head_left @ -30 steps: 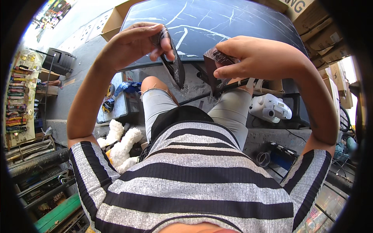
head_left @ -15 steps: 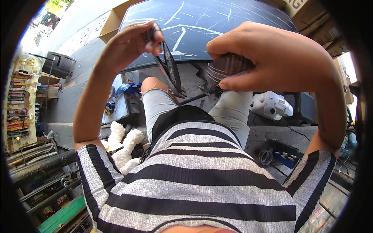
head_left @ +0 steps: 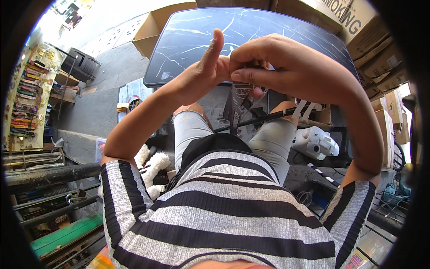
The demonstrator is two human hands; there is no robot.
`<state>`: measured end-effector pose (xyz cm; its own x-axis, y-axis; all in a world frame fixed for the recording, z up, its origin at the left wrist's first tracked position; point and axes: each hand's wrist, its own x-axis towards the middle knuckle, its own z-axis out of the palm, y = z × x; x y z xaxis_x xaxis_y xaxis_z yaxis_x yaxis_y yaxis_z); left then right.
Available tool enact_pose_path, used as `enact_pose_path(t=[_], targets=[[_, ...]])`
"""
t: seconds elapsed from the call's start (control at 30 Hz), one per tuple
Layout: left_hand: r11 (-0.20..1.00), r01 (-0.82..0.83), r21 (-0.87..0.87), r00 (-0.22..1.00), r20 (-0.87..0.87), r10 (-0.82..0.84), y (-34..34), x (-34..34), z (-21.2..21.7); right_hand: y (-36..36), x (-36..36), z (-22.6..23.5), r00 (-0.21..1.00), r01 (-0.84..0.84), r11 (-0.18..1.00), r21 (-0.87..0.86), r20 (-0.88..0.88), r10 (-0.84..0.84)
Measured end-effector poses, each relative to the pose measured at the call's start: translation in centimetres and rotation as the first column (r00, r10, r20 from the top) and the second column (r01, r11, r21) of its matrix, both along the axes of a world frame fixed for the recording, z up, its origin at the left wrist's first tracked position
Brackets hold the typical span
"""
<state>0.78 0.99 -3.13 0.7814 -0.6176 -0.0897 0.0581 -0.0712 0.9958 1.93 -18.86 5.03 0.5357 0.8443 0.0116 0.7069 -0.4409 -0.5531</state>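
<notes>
In front of me, over the near edge of the table, my two hands meet. My right hand [head_left: 277, 65] is closed, its thumb and fingers pinching a dark strip of thin, sheer-looking material [head_left: 235, 107]. The strip hangs down between my knees, narrow and creased. Touching it from the other side, my left hand [head_left: 204, 74] has its thumb stretched upward, apart from the palm. Its other fingers go behind my right hand, so their grip is hidden. I cannot make out the strip's exact kind.
Beyond my hands stands a dark table [head_left: 192, 40] with white marbled lines. Cardboard boxes [head_left: 365, 27] are stacked at the far right. A white plastic machine-like object [head_left: 316, 142] lies right of my knees; white fluffy material [head_left: 154, 168] is at left. A rack of colourful packets [head_left: 29, 98] stands farther left.
My left hand has moved right and down to meet my right hand, its thumb now raised. The strip, stretched from my left hand before, now hangs below both hands. The table appears shifted rightward.
</notes>
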Motion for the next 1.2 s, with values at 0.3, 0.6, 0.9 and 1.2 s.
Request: enact_pose_path(t=[0.3, 0.6, 0.9, 1.2], targets=[[0.997, 0.076, -0.018, 0.985, 0.157, -0.072, -0.5, 1.4, -1.8, -1.8, 0.7, -1.3, 0.986, 0.044, 0.991, 0.124, -0.167, -0.023], [0.98, 0.19, -0.065, 0.975, 0.131, -0.181, -1.0, 1.1, -1.1, -2.1, 0.5, -2.7, 0.998, 0.058, 0.981, 0.184, 0.028, -0.064], [0.937, 0.201, -0.287, 0.972, -0.061, -0.228, -0.4, 0.8, -0.7, -3.7, 1.4, -6.2, 0.973, 0.161, 0.83, 0.535, -0.224, -0.044], [0.973, 0.202, -0.114, 0.973, -0.091, -0.213, 0.0, 0.2, 1.2, -4.3, 0.1, -8.7, 0.915, 0.14, 0.804, 0.578, -0.385, 0.118]])
